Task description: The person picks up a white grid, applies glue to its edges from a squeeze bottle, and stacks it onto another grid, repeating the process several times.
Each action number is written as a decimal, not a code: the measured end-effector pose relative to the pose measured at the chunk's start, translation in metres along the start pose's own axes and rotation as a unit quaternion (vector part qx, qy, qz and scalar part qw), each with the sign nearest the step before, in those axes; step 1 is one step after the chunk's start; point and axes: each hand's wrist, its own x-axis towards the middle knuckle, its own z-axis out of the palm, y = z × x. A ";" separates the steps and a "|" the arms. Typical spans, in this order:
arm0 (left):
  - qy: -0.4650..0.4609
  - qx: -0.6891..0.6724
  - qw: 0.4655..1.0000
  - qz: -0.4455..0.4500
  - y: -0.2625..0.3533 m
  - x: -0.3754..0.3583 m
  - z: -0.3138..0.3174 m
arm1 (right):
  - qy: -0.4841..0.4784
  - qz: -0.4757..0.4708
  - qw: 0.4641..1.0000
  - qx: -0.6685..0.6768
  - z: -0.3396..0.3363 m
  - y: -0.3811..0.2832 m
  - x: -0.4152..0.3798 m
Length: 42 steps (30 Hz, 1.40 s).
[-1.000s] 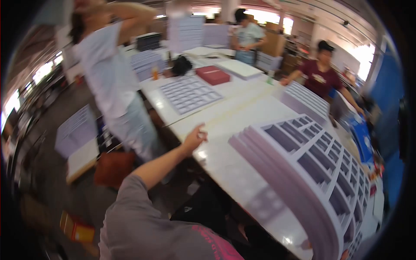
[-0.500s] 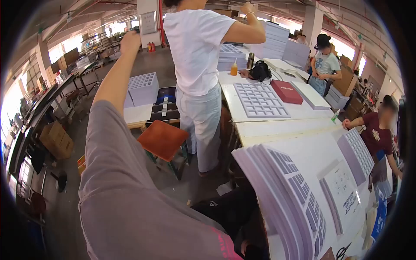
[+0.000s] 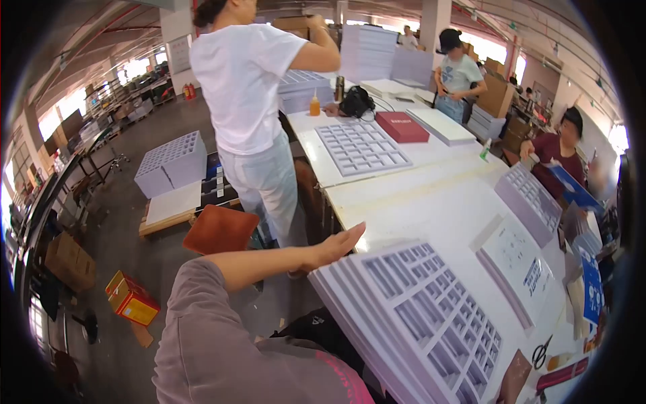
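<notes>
Along the near edge of the white table (image 3: 431,202), a stack of pale compartmented trays (image 3: 431,316) is lying beside you, its lower end running out of view. Its long axis is slanting from your left hand (image 3: 334,246) at the upper left down toward the lower right, and its compartments are facing upward. Your left hand is hovering at the stack's upper-left corner, fingers extending together toward the table and gripping nothing; whether it is touching the trays, you cannot tell. Your right hand is staying outside the view, so its grip cannot be told.

Beyond, the red box (image 3: 402,126) is carrying pale capitals that seem to be reading "EXPLICIT". On the right, the white printed stack (image 3: 517,269) is showing dark capitals that are facing away from you and seem to be spelling "ULTIMATE". White marks on the blue printed sheet (image 3: 592,289) are looking too small to read, and the pink lettering (image 3: 344,378) on your shirt is curving out of legibility.

Scissors (image 3: 540,351) are lying near the printed stack. A single tray (image 3: 363,148) is resting flat just beside the red box, and a person in a white top (image 3: 245,87) is standing at the table's left side.
</notes>
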 end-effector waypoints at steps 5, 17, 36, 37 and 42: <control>-0.115 0.019 0.978 0.172 0.010 0.030 -0.005 | 0.061 0.105 0.992 0.021 0.009 -0.027 -0.001; -0.055 -0.272 0.952 0.132 0.071 0.156 -0.004 | -0.150 -0.221 0.962 0.056 0.139 -0.136 0.086; -0.114 -0.377 0.918 -0.039 0.028 0.172 0.074 | -0.018 -0.333 0.881 -0.335 0.055 -0.068 0.180; -0.126 -0.397 0.906 -0.073 0.035 0.156 0.077 | -0.024 -0.346 0.876 -0.336 0.057 -0.072 0.160; -0.129 -0.403 0.895 -0.144 0.059 0.107 0.086 | -0.013 -0.324 0.887 -0.330 0.048 -0.073 0.108</control>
